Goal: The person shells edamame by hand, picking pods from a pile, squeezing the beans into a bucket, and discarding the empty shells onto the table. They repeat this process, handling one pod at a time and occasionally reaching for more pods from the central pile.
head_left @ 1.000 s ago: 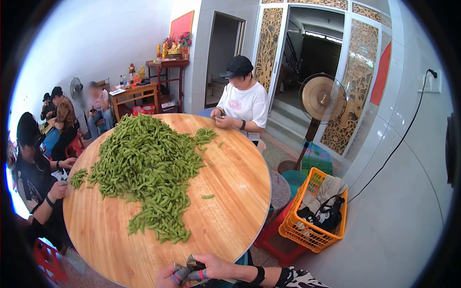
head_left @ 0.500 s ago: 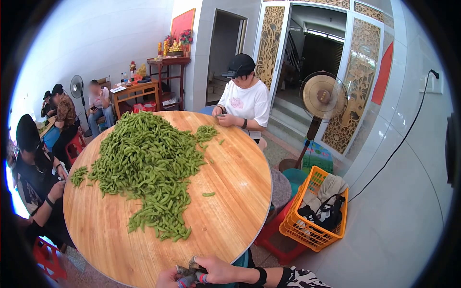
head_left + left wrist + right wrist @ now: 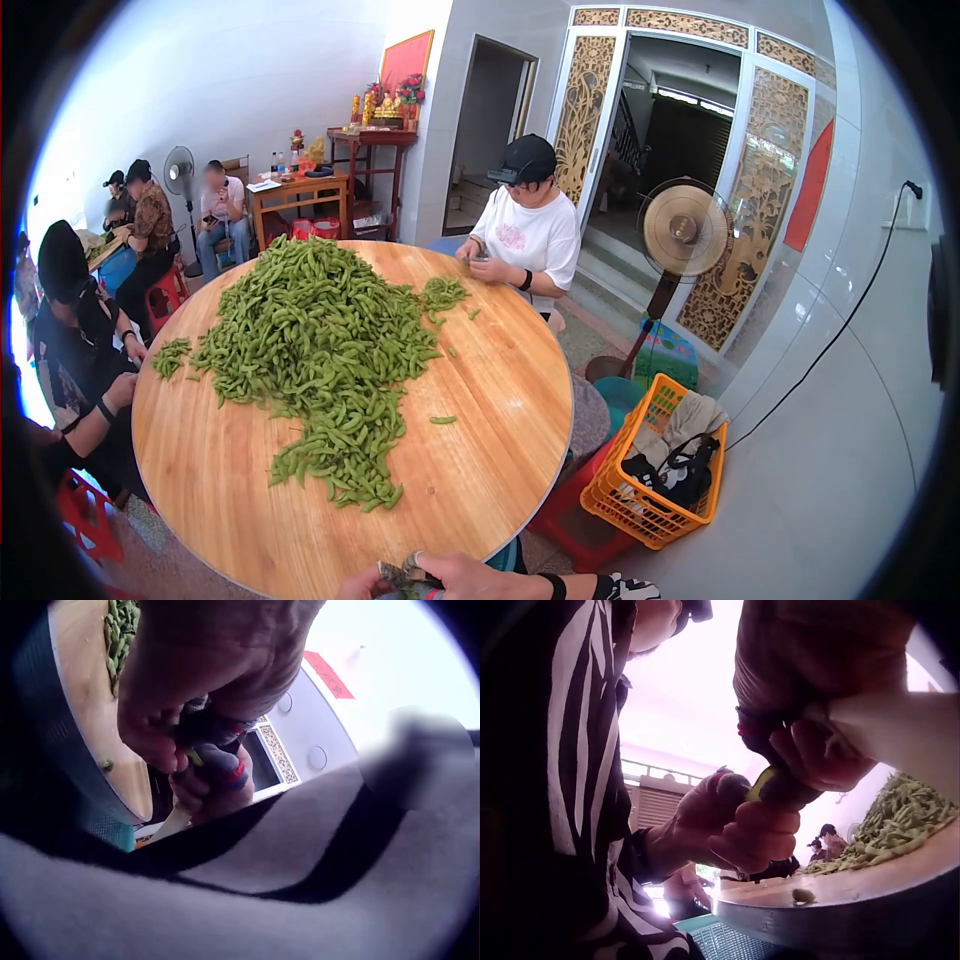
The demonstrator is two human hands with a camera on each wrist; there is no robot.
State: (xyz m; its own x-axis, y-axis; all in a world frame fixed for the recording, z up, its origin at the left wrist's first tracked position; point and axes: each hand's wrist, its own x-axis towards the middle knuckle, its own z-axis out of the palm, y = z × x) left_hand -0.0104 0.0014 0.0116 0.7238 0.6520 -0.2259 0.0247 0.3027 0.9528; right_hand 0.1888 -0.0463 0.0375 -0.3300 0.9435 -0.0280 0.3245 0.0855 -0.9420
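Note:
Both hands meet at the near rim of the round wooden table (image 3: 490, 440), low in the head view. A green edamame pod (image 3: 760, 784) is pinched between them, mostly covered by the digits. My left hand (image 3: 742, 832) grips it with thumb and curled fingers. From the other side, my right hand (image 3: 825, 679) holds it with its thumb and fingertips. Dark grey covers with red and blue bands (image 3: 225, 765) wrap the thumbs. A large heap of edamame pods (image 3: 315, 340) lies on the table beyond the hands.
Below the table edge stands a teal basket (image 3: 735, 943). A loose pod (image 3: 443, 420) lies right of the heap. One person in white (image 3: 530, 235) sits across, another in black (image 3: 85, 330) at left. An orange crate (image 3: 655, 470) and a fan (image 3: 685, 228) stand at right.
The head view has tilted, so the table and room appear lower and slightly right. My hands stay together at the near edge, their fingers shifting; they now sit lower in the frame.

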